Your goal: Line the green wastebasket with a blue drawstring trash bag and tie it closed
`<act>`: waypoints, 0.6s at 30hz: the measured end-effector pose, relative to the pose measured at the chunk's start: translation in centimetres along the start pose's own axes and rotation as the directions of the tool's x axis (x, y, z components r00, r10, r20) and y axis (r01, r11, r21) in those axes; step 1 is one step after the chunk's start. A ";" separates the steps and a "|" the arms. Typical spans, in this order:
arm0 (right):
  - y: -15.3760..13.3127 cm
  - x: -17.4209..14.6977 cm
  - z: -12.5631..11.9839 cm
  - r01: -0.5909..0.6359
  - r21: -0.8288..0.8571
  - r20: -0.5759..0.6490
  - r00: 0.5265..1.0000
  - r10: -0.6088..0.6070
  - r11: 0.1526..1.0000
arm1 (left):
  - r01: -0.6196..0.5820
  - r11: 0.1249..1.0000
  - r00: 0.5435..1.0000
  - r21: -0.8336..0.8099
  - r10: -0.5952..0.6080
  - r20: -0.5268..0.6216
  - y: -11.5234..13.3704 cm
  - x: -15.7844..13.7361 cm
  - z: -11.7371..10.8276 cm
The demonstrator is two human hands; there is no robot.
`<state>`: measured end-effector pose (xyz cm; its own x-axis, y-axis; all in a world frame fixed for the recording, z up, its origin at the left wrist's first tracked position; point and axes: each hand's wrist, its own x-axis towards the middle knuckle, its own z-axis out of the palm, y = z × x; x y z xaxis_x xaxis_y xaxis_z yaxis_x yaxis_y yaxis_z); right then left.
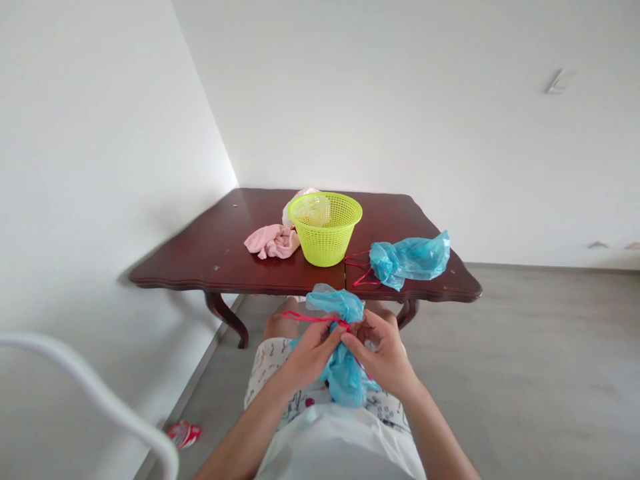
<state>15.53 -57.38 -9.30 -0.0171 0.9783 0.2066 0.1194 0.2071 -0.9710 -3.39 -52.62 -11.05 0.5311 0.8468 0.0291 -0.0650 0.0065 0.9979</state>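
Your L hand (314, 345) & R hand (384, 348) pinch red cord (310, 318) at neck of blue bag (346, 380); on counter (200, 257): 2nd bag (415, 257), yel-grn basket (325, 247), pink cloth (273, 241).

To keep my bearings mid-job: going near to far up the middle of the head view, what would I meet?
White fabric top, crumpled blue plastic bag between left hand and right hand, dark brown wooden table's front edge, yellow-green perforated plastic basket, white wall.

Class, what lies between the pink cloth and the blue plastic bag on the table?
In the head view, a lime-green plastic basket and red drawstrings lie between the pink cloth and the blue plastic bag.
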 end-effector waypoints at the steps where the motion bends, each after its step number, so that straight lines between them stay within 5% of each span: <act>1: -0.1 -0.1 0.1 0.003 0.007 0.025 1.000 -0.003 1.000 | -0.003 1.000 1.000 0.018 0.003 -0.021 -0.2 0.0 0.0; 7: 0.0 -0.2 -0.1 -0.043 -0.018 0.117 0.992 0.045 0.999 | -0.070 0.989 0.998 0.134 0.070 0.005 -1.1 0.2 -0.6; 12: 0.6 0.0 0.0 -0.053 0.193 0.043 0.998 0.046 0.980 | -0.087 0.943 0.989 0.322 0.121 -0.086 -0.5 0.1 -1.0; 15: 0.7 0.0 0.1 -0.043 0.191 0.021 0.999 0.040 0.981 | -0.122 0.787 0.949 0.605 0.272 -0.162 0.4 -0.1 -1.5; 18: 0.5 -0.1 0.1 -0.035 0.178 0.047 0.999 0.027 0.983 | -0.179 0.611 0.856 0.771 0.482 -0.184 1.4 -0.6 -2.0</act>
<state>15.50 -57.35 -9.77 -0.0607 0.9829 0.1739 -0.0588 0.1704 -0.9836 -5.54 -52.03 -9.75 0.2683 0.8261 0.4956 0.5165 -0.5576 0.6498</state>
